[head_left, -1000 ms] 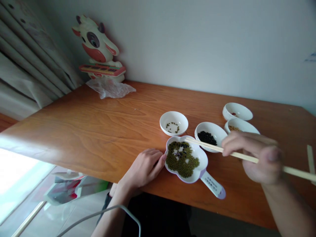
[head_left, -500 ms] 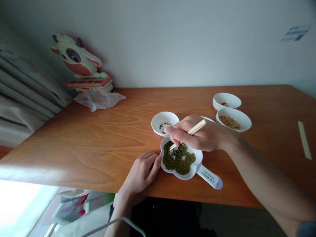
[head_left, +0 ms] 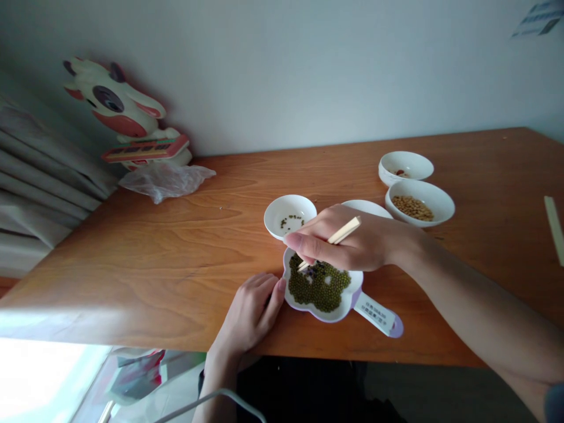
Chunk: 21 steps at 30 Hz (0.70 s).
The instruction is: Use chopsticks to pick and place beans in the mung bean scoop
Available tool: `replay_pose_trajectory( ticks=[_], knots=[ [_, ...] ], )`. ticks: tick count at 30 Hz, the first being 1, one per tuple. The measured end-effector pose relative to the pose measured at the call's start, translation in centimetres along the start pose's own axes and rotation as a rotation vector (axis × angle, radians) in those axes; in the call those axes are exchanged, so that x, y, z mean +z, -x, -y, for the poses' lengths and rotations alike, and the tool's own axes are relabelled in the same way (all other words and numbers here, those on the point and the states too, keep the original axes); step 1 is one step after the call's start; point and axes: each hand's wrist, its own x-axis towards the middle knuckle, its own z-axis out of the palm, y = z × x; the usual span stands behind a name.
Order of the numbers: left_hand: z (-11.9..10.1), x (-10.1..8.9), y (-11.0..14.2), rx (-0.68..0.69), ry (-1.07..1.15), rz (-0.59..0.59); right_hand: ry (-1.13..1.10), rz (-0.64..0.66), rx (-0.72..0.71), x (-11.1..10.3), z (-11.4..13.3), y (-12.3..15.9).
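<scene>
At the near edge of the wooden table point(head_left: 185, 264), a white dish point(head_left: 356, 278) with a lilac rim stands with its handle pointing right and nearer. Green beans point(head_left: 326, 296) cover much of its floor, with some dark bits point(head_left: 316, 270) among them.

The right hand point(head_left: 339, 238) is closed around 1 pair of pale chopsticks point(head_left: 346, 230), their tips down at the beans in the dish's far left part; I cannot tell whether they pinch anything. The left hand point(head_left: 251, 308) rests on the table, half curled, thumb at the dish's left rim; whether it grips the rim, I cannot tell.

Beyond the dish is a white bowl point(head_left: 286, 204) with a few green beans. Right of it, a second bowl point(head_left: 368, 206) is mostly hidden behind the right hand. Farther right, a third bowl point(head_left: 442, 204) holds tan beans point(head_left: 412, 207), with a fourth bowl point(head_left: 418, 167) just beyond. Far left, a toy cow point(head_left: 114, 108) stands behind a clear plastic bag point(head_left: 170, 183).
</scene>
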Motion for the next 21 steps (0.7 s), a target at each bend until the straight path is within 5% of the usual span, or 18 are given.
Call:
replay_pose_trajectory(
  ticks=[21],
  knots=[
    [0.06,0.02,-0.04,0.003,0.012,-0.011,0.015,0.107,0.011,-0.43,-0.03,-0.47]
  ],
)
